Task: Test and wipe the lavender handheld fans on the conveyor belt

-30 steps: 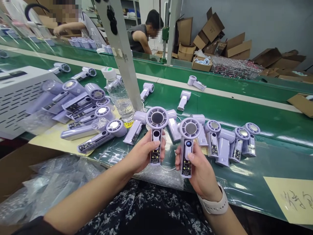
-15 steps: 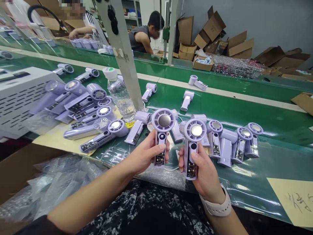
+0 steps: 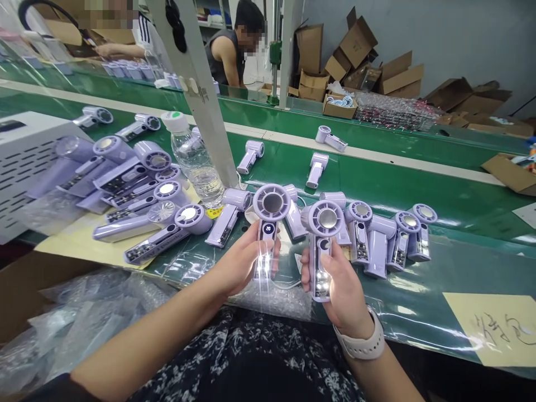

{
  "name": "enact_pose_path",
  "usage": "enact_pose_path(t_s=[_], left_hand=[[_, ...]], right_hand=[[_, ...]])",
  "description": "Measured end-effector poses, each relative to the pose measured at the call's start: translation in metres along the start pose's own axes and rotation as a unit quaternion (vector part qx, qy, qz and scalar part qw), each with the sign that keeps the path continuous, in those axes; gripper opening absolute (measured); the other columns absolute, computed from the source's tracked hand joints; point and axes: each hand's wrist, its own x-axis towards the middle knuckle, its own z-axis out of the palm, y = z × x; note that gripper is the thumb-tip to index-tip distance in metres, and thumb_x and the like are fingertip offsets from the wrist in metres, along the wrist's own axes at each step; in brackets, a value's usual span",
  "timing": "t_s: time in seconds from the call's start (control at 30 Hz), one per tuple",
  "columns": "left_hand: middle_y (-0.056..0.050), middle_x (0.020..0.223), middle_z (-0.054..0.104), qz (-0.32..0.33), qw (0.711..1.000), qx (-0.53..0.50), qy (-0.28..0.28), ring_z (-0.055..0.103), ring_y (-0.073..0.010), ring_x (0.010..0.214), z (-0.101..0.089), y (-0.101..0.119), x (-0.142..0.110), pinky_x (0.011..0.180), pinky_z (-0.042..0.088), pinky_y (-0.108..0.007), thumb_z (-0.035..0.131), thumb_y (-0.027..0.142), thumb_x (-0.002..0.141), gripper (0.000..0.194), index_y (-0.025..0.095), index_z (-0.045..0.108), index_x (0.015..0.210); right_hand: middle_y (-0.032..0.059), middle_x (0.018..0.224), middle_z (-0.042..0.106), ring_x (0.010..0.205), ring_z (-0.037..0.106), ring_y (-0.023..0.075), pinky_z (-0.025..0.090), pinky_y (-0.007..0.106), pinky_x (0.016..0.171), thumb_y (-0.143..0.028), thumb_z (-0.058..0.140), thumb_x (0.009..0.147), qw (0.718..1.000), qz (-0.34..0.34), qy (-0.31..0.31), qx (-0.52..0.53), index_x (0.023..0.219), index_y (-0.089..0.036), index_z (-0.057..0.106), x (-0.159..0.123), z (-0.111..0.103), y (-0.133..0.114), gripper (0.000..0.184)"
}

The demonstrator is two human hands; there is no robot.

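Observation:
My left hand (image 3: 243, 258) is wrapped round the handle of a lilac handheld fan (image 3: 271, 203), thumb on its front below a round display that reads 20. White lights glow in that handle. A second lilac handheld fan (image 3: 324, 219) is held upright in my right hand (image 3: 341, 282), with the thumb near its button and lights lit in the handle. Its round display is dark. Behind and to the right, more fans (image 3: 379, 245) lie on the green table. At the left a pile of fans (image 3: 142, 184) rests on yellow paper.
A water bottle (image 3: 196, 162) stands beside a slanted metal post (image 3: 203, 95). Left is a white slotted box (image 3: 33, 167), with plastic bags (image 3: 96, 312) below. A handwritten yellow sheet (image 3: 489, 329) lies right. Beyond the green belt (image 3: 377, 178) are cardboard boxes (image 3: 358, 39) and a co-worker (image 3: 228, 47).
Lights have come on in the handles of both fans. My hands keep their grip, and the whole view has shifted slightly.

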Motion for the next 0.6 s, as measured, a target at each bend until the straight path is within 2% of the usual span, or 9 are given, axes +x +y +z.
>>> enact_pose_path(t_s=[0.1, 0.2, 0.4, 0.6], left_hand=[[0.0, 0.082, 0.059, -0.006, 0.999, -0.032, -0.039, 0.059, -0.014, 0.06, -0.0038, -0.0023, 0.0009, 0.055, 0.049, -0.029, 0.071, 0.036, 0.083, 0.037, 0.019, 0.053, 0.109], [0.0, 0.084, 0.059, 0.023, 0.996, -0.042, -0.08, 0.059, -0.0141, 0.063, -0.0043, -0.0024, -0.0007, 0.057, 0.049, -0.029, 0.076, 0.032, 0.079, 0.041, 0.019, 0.052, 0.109], [0.0, 0.088, 0.059, 0.053, 0.996, 0.016, -0.063, 0.062, -0.0161, 0.067, -0.0048, -0.0026, -0.0014, 0.063, 0.053, -0.033, 0.075, 0.034, 0.082, 0.039, 0.02, 0.05, 0.108], [-0.004, 0.094, 0.063, 0.04, 0.993, 0.088, -0.072, 0.064, -0.0174, 0.072, -0.0089, -0.0102, -0.0011, 0.063, 0.047, -0.03, 0.072, 0.04, 0.087, 0.037, 0.02, 0.048, 0.106]], right_hand=[[0.0043, 0.093, 0.067, 0.065, 0.06, 0.0165, 0.051, 0.03, 0.051, -0.043, 0.07, 0.09, 1.0, 0.014, 0.01, 0.014, 0.103, -0.026, 0.064, 0.0004, 0.0004, -0.0004, 0.022], [0.0044, 0.093, 0.067, 0.065, 0.06, 0.0157, 0.052, 0.029, 0.052, -0.042, 0.07, 0.09, 1.0, 0.012, 0.007, 0.022, 0.101, -0.025, 0.064, 0.0, -0.0006, -0.0008, 0.021], [0.0034, 0.093, 0.068, 0.064, 0.06, 0.0131, 0.05, 0.025, 0.052, -0.041, 0.069, 0.091, 1.0, 0.006, -0.011, 0.019, 0.104, -0.023, 0.06, 0.0006, -0.0024, 0.0014, 0.024], [0.001, 0.083, 0.068, 0.056, 0.057, 0.0126, 0.047, 0.022, 0.046, -0.043, 0.067, 0.091, 0.999, -0.001, 0.029, 0.021, 0.112, -0.024, 0.054, -0.0016, 0.0007, 0.0039, 0.031]])
